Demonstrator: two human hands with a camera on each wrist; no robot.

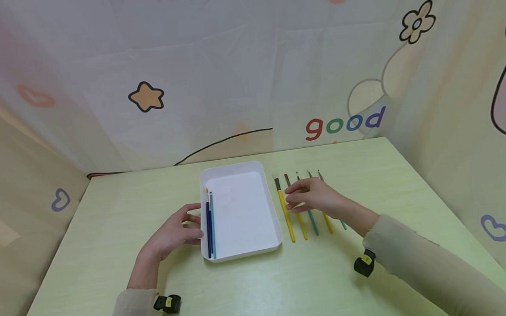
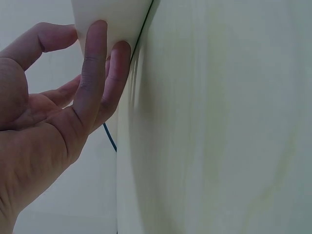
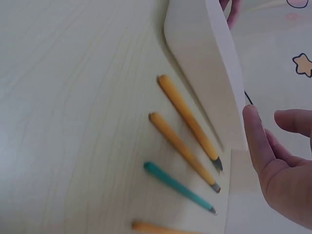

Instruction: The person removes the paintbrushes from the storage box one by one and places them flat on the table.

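Fingertips of my left hand rest against the outer left wall of a white tray; in the left wrist view the left fingers touch that wall. A dark blue paintbrush and a teal paintbrush lie along the tray's left side. My right hand hovers over brushes right of the tray, fingers bent loosely, holding nothing. Nearest it are a yellow brush, another yellow-handled brush and a teal brush, the latter two partly hidden by the hand in the head view.
Farther right lie another yellow-handled tool and a teal one, partly behind the right hand. Everything stands on a pale green-yellow table. A printed curtain hangs behind the table and at both sides.
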